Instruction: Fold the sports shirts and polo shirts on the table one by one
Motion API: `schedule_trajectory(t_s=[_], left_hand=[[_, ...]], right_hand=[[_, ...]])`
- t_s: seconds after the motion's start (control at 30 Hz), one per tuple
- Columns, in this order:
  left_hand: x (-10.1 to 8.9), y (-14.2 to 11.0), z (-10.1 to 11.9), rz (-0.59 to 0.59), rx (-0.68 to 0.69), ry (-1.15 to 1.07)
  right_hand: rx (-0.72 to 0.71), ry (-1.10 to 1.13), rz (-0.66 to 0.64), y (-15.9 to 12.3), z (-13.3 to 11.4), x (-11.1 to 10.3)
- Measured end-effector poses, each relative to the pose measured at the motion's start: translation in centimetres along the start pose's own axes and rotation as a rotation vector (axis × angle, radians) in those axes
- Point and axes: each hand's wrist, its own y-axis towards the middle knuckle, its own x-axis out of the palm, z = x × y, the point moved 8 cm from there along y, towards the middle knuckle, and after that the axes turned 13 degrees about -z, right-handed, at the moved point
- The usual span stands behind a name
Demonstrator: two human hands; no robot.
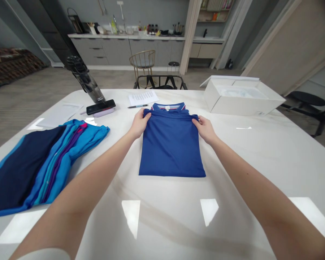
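Observation:
A blue polo shirt (172, 144), folded into a near rectangle, lies on the white table (168, 220) in front of me. Its striped collar (168, 107) shows at the far end, just beyond a folded-up edge. My left hand (140, 122) pinches the far left corner of that edge between thumb and fingers. At the far right corner, my right hand (205, 129) pinches the same edge. The shirt's near edge rests flat and straight on the tabletop.
To the left lies a pile of blue, navy and purple garments (40, 162). Behind it are paper sheets (61, 115) and a phone (100, 107). A pen (138, 106) lies beside a printed page (143, 96). An open white box (241, 97) stands at the far right.

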Motion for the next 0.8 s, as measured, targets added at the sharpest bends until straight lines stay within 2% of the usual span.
schedule_trajectory(t_s=[0.1, 0.23, 0.33, 0.43, 0.53, 0.6, 0.67, 0.8], left_hand=[[-0.3, 2.4, 1.1, -0.010, 0.020, -0.034], [-1.1, 7.3, 0.8, -0.005, -0.047, -0.224], [-1.8, 11.7, -0.7, -0.007, -0.057, -0.310], [-2.0, 14.5, -3.8, 0.000, -0.126, -0.275], [-2.2, 14.3, -7.8, 0.052, -0.326, -0.126], [-2.4, 13.6, -9.4, 0.092, -0.399, -0.005], [-2.9, 13.4, -9.2, 0.140, -0.349, 0.121], [-3.2, 13.8, -6.1, 0.236, -0.122, 0.289]], right_hand=[[-0.044, 0.111, 0.023, 1.8, -1.2, -0.5], [-0.145, 0.203, 0.050, 6.0, -3.0, -1.8], [-0.207, 0.217, 0.095, 10.3, -3.2, -2.7], [-0.144, 0.170, 0.104, 14.2, -1.2, -2.2], [0.108, 0.005, 0.071, 16.2, 2.7, -0.6], [0.226, -0.160, 0.081, 16.4, 4.3, -0.1], [0.215, -0.291, 0.123, 16.2, 4.3, -0.1], [0.071, -0.386, 0.193, 15.7, 1.7, -0.1]])
